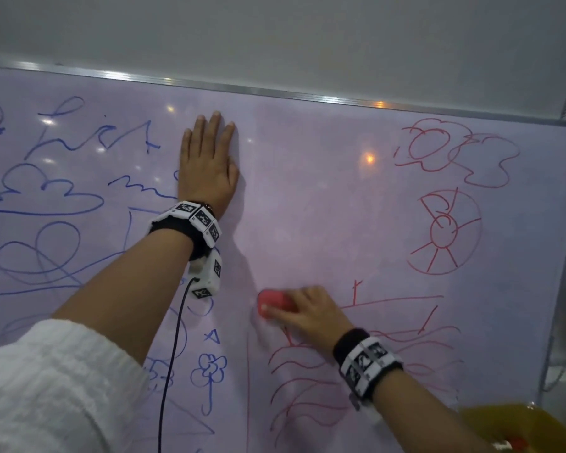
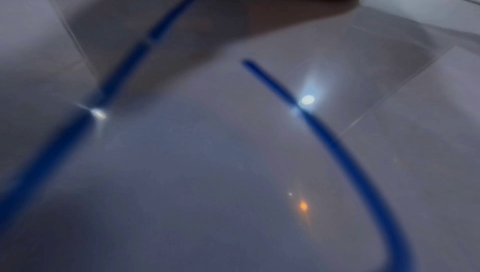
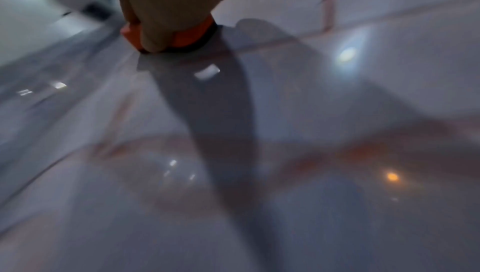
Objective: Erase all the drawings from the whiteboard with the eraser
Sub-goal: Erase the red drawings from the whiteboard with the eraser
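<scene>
While the left hand lies flat on the whiteboard, the right hand grips the eraser.

You've got one whiteboard, one red eraser, two hands: left hand flat on the board, right hand on the eraser. Two wrist bands with markers, one per wrist: left wrist band, right wrist band. One black cable. Two ink colours: blue drawings on your left, red drawings on your right. Among the red, one wheel-like sun; among the blue, one small flower and one small triangle. Exact drawing total can't be told, lines overlap
</scene>
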{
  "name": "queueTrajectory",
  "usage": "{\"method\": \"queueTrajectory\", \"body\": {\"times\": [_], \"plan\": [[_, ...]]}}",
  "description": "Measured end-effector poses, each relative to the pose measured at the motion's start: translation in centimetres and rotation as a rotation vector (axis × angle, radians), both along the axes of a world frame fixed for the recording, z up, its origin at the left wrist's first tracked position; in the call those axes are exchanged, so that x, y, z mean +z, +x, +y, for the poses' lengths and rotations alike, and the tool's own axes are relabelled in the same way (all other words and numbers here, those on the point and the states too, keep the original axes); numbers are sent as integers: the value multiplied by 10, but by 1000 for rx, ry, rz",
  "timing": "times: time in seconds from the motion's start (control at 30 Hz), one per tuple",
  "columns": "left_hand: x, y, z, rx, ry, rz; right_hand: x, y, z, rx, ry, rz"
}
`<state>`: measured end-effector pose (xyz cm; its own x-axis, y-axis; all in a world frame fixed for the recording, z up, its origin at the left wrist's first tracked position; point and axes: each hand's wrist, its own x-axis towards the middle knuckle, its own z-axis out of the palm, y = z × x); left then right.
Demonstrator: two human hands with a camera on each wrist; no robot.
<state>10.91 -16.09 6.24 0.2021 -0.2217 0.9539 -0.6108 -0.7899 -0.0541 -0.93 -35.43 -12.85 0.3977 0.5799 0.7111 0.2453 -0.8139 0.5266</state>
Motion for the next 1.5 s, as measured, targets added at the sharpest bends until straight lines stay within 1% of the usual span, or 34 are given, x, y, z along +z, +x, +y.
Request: {"method": "queueTrajectory", "body": {"times": [0.03, 0.1, 0.13, 0.17, 0.2, 0.27, 0.3, 0.33, 0.37, 0.4, 0.47, 0.5, 0.53, 0.57, 0.6, 0.67, 0.73, 0.77, 0.8, 0.83, 0.9, 0.97, 1.0, 1.03, 1.1, 1.17, 1.2, 1.23, 1.27, 1.33, 1.4, 1.43, 1.47, 1.5], "plan": [[0, -1, -1, 4, -2, 7, 26, -4, -12, -13, 99, -29], [0, -2, -3, 21, -12, 12, 87, -13, -46, -100, 454, -185], [1, -3, -6, 26, -26, 15, 116, -17, -69, -145, 632, -228], [2, -4, -10, 23, -46, 23, 144, -21, -89, -191, 766, -287], [3, -6, -15, 17, -65, 32, 166, -24, -111, -269, 822, -329], [6, -15, -36, 5, -68, 15, 199, -30, -133, -345, 974, -363], [7, -20, -51, -9, -53, -8, 208, -28, -136, -362, 1053, -364], [8, -26, -67, -30, -29, -28, 210, -23, -134, -367, 1076, -365], [7, -32, -86, -53, -3, -41, 207, -19, -126, -353, 1014, -374], [6, -37, -104, -67, 20, -53, 198, -15, -118, -304, 880, -385], [-1, -41, -131, -65, 45, -68, 178, -11, -109, -192, 554, -313], [-6, -40, -140, -50, 46, -71, 173, -13, -115, -185, 418, -288], [-10, -38, -145, -30, 43, -74, 176, -15, -129, -206, 344, -288], [-14, -35, -147, -15, 37, -80, 183, -18, -145, -238, 359, -303], [-16, -33, -148, -8, 29, -88, 191, -23, -161, -263, 454, -332], [-18, -32, -147, -2, 19, -93, 205, -30, -182, -291, 752, -405], [-19, -34, -147, 8, 15, -73, 214, -28, -180, -327, 1004, -385], [-19, -36, -147, 12, 20, -62, 216, -24, -170, -331, 1061, -381], [-19, -37, -147, 16, 24, -52, 217, -21, -157, -302, 1052, -376], [-19, -38, -146, 22, 26, -44, 217, -18, -143, -253, 972, -377], [-18, -40, -146, 42, 32, -32, 216, -13, -129, -170, 739, -347], [-17, -43, -146, 48, 34, -27, 217, -16, -138, -176, 588, -341], [-17, -43, -146, 49, 32, -28, 217, -19, -149, -187, 564, -363], [-17, -44, -145, 49, 28, -29, 218, -23, -162, -200, 585, -394], [-17, -44, -146, 45, 24, -30, 220, -34, -185, -261, 762, -448], [-18, -45, -146, 45, 25, -30, 222, -35, -193, -331, 991, -415], [-17, -44, -147, 44, 25, -29, 224, -33, -188, -353, 1034, -401], [-17, -45, -146, 42, 25, -27, 224, -30, -176, -351, 1021, -384], [-18, -45, -146, 41, 23, -23, 224, -26, -163, -326, 956, -357], [-17, -46, -145, 40, 21, -19, 220, -20, -142, -236, 736, -326], [-17, -46, -145, 41, 27, -9, 221, -20, -145, -208, 591, -335], [-18, -46, -145, 43, 29, -5, 224, -22, -154, -223, 576, -352], [-18, -46, -144, 44, 30, -2, 226, -26, -168, -245, 610, -359], [-18, -46, -144, 45, 32, -1, 228, -31, -180, -278, 692, -369]]}}
